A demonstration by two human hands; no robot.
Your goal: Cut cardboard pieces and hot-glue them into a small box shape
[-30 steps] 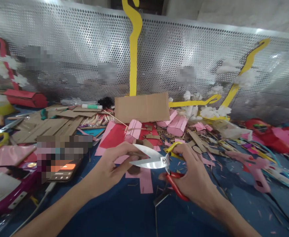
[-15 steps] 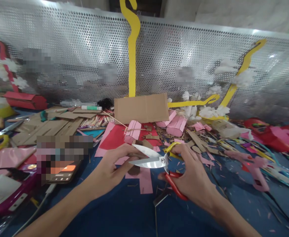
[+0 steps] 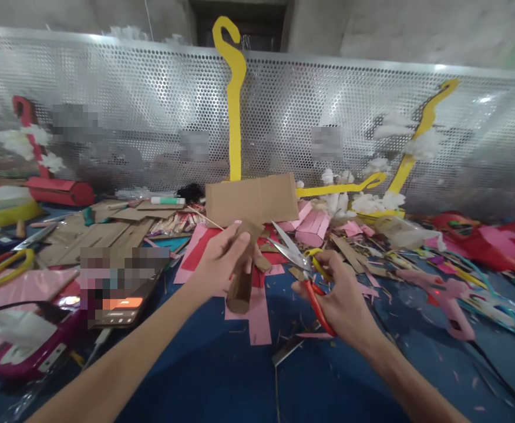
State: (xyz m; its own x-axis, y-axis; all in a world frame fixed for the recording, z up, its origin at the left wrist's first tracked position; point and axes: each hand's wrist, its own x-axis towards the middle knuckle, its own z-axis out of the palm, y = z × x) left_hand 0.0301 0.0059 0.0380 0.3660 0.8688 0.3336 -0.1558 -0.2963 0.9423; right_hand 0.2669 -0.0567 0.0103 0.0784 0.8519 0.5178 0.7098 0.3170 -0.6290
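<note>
My left hand [image 3: 215, 261] is closed on a brown cardboard roll [image 3: 240, 295], its lower end pointing toward me. Part of the roll lies hidden behind the fingers. In my right hand [image 3: 343, 294] are scissors [image 3: 293, 254] with one yellow and one red handle; the blades are parted and point up and left, apart from the roll. Beneath the hands lie pink paper [image 3: 259, 323] and a red sheet [image 3: 204, 238]. Just beyond them leans a cardboard panel [image 3: 252, 200], with a tall yellow hook-shaped piece [image 3: 236, 117] rising behind it.
A pink glue gun [image 3: 446, 294] with a cord lies at right. To the left are a phone [image 3: 120, 311], a purple device [image 3: 41, 346], large scissors [image 3: 19, 267] and cardboard strips [image 3: 98, 235]. Pink paper prisms [image 3: 312, 226] and scraps surround the middle. A perforated metal screen [image 3: 151, 106] stands behind.
My left hand has moved up from beside the blades, and the brown roll now shows in it. The scissors have swung to point further up, with blades less widely parted. The camera view has tilted up.
</note>
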